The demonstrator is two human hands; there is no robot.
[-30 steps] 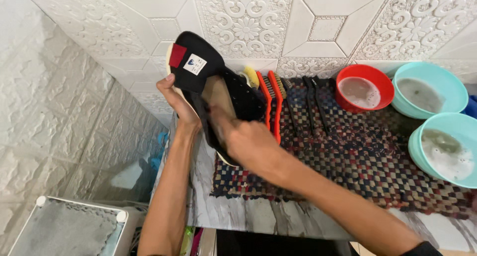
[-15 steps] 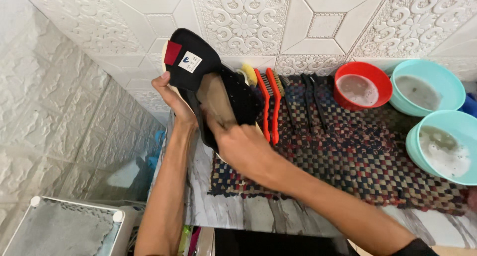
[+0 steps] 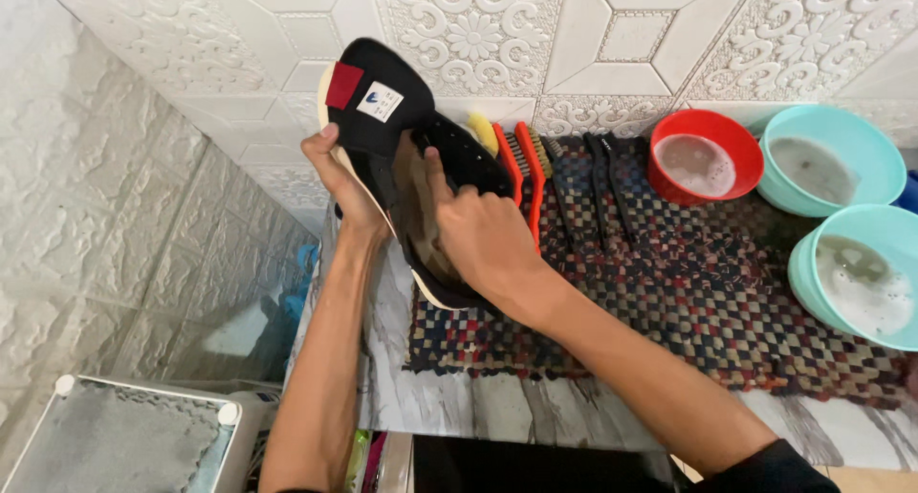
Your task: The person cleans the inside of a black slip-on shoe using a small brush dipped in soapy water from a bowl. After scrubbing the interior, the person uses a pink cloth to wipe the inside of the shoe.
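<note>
Red bowl and two teal bowls, each with seemingly soapy water

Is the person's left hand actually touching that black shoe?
Touching. The head view shows the left hand gripping the black shoe by its pale sole edge, fingers wrapped around it, with no gap visible.

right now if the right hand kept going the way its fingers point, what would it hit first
The right hand points up and left into the black shoe that it already touches, so it would meet the shoe first. Past that is the embossed white wall tile; depth is unclear.
</note>
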